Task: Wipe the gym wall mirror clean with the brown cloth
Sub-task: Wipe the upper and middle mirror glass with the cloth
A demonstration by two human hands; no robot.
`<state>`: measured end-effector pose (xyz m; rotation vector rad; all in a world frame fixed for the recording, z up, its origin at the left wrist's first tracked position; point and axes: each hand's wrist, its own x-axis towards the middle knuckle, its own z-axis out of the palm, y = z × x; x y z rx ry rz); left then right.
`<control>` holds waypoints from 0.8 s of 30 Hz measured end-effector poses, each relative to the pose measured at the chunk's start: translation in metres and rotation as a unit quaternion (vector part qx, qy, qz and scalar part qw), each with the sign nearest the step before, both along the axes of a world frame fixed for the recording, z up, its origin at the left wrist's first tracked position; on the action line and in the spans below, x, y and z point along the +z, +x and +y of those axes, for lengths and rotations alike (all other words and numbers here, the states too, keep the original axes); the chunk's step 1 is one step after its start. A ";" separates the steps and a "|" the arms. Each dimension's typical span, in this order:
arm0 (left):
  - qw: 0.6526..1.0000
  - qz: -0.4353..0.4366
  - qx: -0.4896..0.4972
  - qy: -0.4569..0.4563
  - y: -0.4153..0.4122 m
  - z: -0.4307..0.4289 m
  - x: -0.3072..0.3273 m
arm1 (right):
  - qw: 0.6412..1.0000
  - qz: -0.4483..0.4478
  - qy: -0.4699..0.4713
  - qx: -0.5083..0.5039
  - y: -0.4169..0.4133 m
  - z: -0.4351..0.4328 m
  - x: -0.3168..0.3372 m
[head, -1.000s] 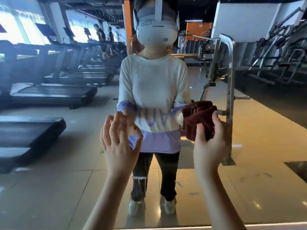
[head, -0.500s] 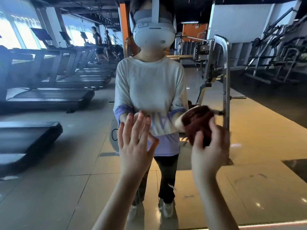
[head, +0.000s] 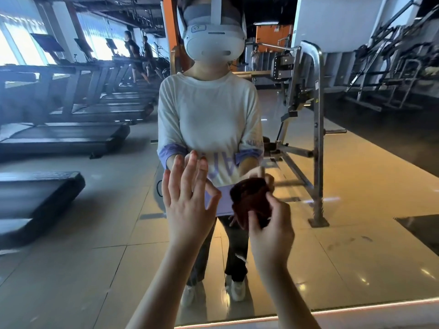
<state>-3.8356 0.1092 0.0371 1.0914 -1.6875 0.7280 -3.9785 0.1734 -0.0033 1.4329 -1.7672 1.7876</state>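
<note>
The wall mirror (head: 356, 233) fills the view and reflects me, a person in a white shirt with a headset. My right hand (head: 270, 231) grips the bunched brown cloth (head: 251, 200) and holds it up against or just in front of the glass, low at the centre. My left hand (head: 187, 205) is raised beside it, fingers spread and straight, palm toward the mirror, holding nothing. Whether its fingertips touch the glass I cannot tell.
The mirror's lower edge (head: 308, 314) runs along the bottom with a lit strip. Reflected behind me are rows of treadmills (head: 59, 136) on the left and a steel weight rack (head: 316, 129) on the right. Two people exercise on far treadmills.
My right hand has carried the cloth down and to the left, toward the centre. My left hand has drifted right, closer to the cloth, staying spread.
</note>
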 end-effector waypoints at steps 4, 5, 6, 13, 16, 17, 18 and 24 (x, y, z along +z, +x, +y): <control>1.000 -0.004 -0.004 -0.002 0.001 0.000 0.000 | 1.000 -0.001 0.010 -0.009 -0.019 -0.001 -0.003; 1.000 -0.003 -0.005 -0.002 0.000 0.001 0.000 | 0.999 -0.027 0.003 -0.025 -0.024 -0.001 -0.004; 1.000 -0.001 -0.005 -0.001 0.000 0.001 0.000 | 0.998 -0.051 0.000 -0.040 -0.027 -0.001 -0.006; 1.000 0.003 -0.008 0.004 -0.001 0.003 -0.001 | 0.999 0.029 0.044 -0.012 -0.003 0.000 -0.028; 1.000 0.008 -0.016 0.003 -0.001 0.004 0.000 | 0.998 -0.030 0.031 -0.039 -0.026 0.001 -0.016; 1.000 0.011 -0.017 0.003 -0.001 0.004 0.000 | 0.995 -0.077 0.014 -0.058 -0.036 0.002 -0.012; 1.000 0.016 -0.018 0.005 -0.002 0.005 0.000 | 0.990 -0.123 -0.002 -0.076 -0.043 0.003 -0.010; 0.999 0.027 -0.031 0.009 -0.012 0.008 -0.001 | 0.994 -0.088 -0.001 -0.063 -0.030 0.003 -0.020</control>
